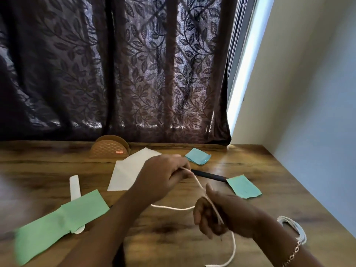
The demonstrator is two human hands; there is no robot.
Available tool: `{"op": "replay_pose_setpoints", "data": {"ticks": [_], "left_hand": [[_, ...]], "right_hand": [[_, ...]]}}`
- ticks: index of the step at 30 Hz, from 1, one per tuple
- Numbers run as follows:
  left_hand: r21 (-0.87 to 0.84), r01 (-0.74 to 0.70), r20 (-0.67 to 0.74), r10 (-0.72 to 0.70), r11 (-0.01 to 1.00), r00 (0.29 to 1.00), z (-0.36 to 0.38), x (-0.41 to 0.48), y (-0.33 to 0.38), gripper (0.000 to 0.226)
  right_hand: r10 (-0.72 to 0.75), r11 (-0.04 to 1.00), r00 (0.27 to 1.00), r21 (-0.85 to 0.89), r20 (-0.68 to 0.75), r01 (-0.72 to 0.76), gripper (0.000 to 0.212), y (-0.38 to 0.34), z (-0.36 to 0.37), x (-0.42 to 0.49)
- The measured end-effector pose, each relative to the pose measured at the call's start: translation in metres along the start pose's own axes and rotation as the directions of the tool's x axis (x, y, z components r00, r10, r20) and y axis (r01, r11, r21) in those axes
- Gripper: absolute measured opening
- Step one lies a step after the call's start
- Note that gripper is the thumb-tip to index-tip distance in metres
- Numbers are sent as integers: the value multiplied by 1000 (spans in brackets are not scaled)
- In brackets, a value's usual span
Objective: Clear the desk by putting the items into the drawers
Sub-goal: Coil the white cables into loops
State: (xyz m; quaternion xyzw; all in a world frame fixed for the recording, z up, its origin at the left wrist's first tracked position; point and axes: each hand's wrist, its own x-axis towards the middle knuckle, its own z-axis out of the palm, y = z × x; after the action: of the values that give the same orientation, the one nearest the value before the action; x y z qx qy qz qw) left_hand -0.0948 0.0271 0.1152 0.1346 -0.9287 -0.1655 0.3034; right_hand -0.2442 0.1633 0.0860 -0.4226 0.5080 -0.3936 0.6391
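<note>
Nearest, slack cord (233,247) trails on the desk (173,237) below the right hand (221,214), which curls round it, and its taut stretch slants away leftward to the farther left hand (163,176), which pinches it.

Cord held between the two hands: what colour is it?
The cord is white; the head view shows it.

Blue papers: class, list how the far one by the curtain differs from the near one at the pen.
The far blue paper looks squarish with a curled edge; the near blue paper is longer and flatter. The far blue paper lies alone; the near blue paper touches the black pen. Both are light blue.
</note>
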Motion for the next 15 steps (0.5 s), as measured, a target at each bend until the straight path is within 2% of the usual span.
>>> {"op": "replay_pose_setpoints", "data": {"ticks": [1, 3, 5, 7, 9, 10, 11, 12, 13, 15], "left_hand": [[-55, 32, -1, -32, 998, 999, 3, 1, 0, 21], [-146, 104, 3, -105, 984, 994, 13, -1, 0, 23], [-179, 166, -11, -171, 970, 985, 23, -8, 0, 24], [-214, 201, -1, -206, 956, 979, 33, -15, 2, 20], [-286, 247, 37, -247, 926, 968, 38, -21, 4, 20], [-312, 285, 60, -280, 906, 958, 39, -24, 5, 22], [-322, 326, 82, -317, 889, 945, 38, -26, 6, 25], [-316, 353, 94, -341, 881, 935, 36, -28, 6, 27], [-292, 353, 95, -340, 889, 936, 34, -30, 7, 27], [-179, 285, 80, -275, 942, 958, 25, -32, 9, 23]], "right_hand": [[-81, 983, 988, 174, 131, 58, 61, 2, 5, 2], [-353, 829, 891, 537, 285, 156, 51, 0, 14, 8], [-568, 615, 792, 756, 225, 226, 45, -8, 18, 14], [-678, 427, 734, 828, 29, 362, 46, -17, 17, 19], [-712, 301, 679, 796, -179, 525, 46, -29, 20, 25], [-676, 265, 656, 719, -337, 643, 39, -35, 19, 25], [-624, 261, 602, 593, -498, 762, 29, -39, 14, 24], [-605, 279, 533, 470, -592, 838, 22, -42, 8, 22], [-607, 339, 495, 360, -622, 869, 27, -43, 3, 20], [-641, 555, 453, 33, -619, 831, 35, -40, -7, 20]]}}
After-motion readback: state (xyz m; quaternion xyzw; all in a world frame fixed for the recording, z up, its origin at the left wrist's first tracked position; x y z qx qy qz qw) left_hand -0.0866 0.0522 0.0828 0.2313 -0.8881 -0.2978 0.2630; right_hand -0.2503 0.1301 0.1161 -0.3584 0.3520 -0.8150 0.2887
